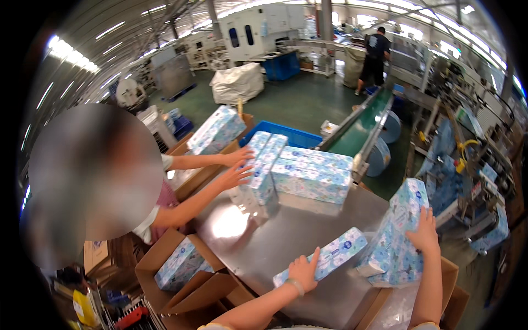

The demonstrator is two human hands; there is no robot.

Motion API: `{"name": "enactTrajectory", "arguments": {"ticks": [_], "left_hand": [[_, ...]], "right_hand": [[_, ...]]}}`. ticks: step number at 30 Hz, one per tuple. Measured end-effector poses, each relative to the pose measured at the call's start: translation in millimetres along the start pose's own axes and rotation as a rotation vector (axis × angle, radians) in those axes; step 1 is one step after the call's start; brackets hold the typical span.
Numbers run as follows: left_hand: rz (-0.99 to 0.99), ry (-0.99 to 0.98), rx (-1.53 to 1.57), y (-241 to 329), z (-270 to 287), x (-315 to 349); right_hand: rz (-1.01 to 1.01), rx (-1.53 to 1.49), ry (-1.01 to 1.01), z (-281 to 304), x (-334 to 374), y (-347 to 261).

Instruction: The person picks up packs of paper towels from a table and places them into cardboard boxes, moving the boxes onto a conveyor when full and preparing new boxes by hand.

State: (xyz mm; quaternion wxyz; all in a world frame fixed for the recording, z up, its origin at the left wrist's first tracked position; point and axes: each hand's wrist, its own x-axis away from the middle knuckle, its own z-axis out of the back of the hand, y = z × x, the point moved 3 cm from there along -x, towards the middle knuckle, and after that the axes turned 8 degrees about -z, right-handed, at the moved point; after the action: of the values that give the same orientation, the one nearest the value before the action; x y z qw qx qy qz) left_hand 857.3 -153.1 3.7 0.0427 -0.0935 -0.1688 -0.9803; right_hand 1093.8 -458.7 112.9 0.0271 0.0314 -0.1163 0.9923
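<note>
My left hand (302,274) is closed over the near end of a long, narrow tissue pack (340,248) with a blue and pink flower print, low over the metal table. To its right, a bundle of similar tissue packs (397,239) stands tilted at the table's right edge. Against that bundle's right side lies my right hand (424,232), fingers stretched out. Across the table, a co-worker's two hands (236,175) touch two upright packs (263,165). Beside those, further packs (313,175) lie in a row.
The metal table (247,242) lies before me. An open carton (157,264) with packs stands at its left, another carton (448,275) at my right. Behind are a blue bin (297,133) and a green conveyor (360,126). Machinery (467,165) stands right; a person (377,55) is far back.
</note>
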Motion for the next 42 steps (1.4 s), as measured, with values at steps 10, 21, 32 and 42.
{"name": "enactTrajectory", "arguments": {"ticks": [10, 21, 32, 42], "left_hand": [[-0.103, 0.367, 1.352, -92.5, 90.9, 169.4], [0.452, 0.591, 0.352, -142.5, -5.9, 468.5], [0.297, -0.105, 0.51, -190.0, -203.8, 400.0], [0.521, -0.32, 0.773, -181.2, -217.3, 433.3]], "right_hand": [[-0.071, 0.014, 0.153, -6.2, -8.3, -22.5], [1.011, -0.525, 0.519, 30.0, 274.6, -214.0], [2.083, -0.51, -0.472, -157.7, 489.5, -310.3], [1.933, 0.678, -0.837, -465.2, 544.1, -285.3]]}}
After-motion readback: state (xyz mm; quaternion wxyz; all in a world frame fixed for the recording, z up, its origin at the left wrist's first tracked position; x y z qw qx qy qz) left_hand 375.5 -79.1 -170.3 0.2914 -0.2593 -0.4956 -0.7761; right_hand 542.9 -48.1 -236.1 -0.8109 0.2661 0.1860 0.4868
